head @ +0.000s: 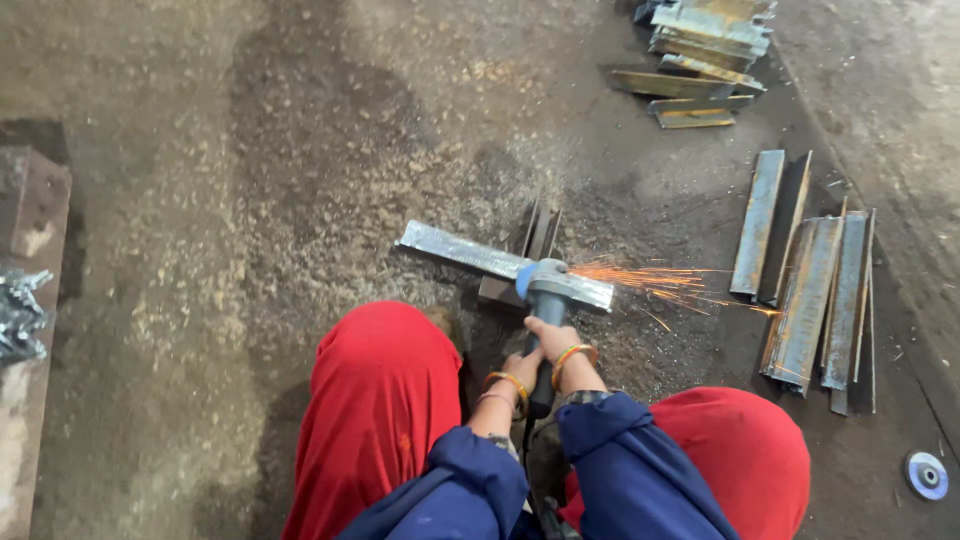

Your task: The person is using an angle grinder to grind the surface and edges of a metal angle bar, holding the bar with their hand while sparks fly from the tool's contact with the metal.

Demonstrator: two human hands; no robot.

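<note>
Both hands, left and right, grip closed around a grinder throwing sparks off a metal bar on the floor.

even daylight | soft shadows | sharp centre | edges slightly bowed

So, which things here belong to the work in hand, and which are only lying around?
In use:
- angle grinder, held by left hand and right hand
- metal strip being ground
- sparks
- angle pieces under the strip

Lying about:
- angle pieces at right
- pile at top
- spare disc
- metal block at left
</note>
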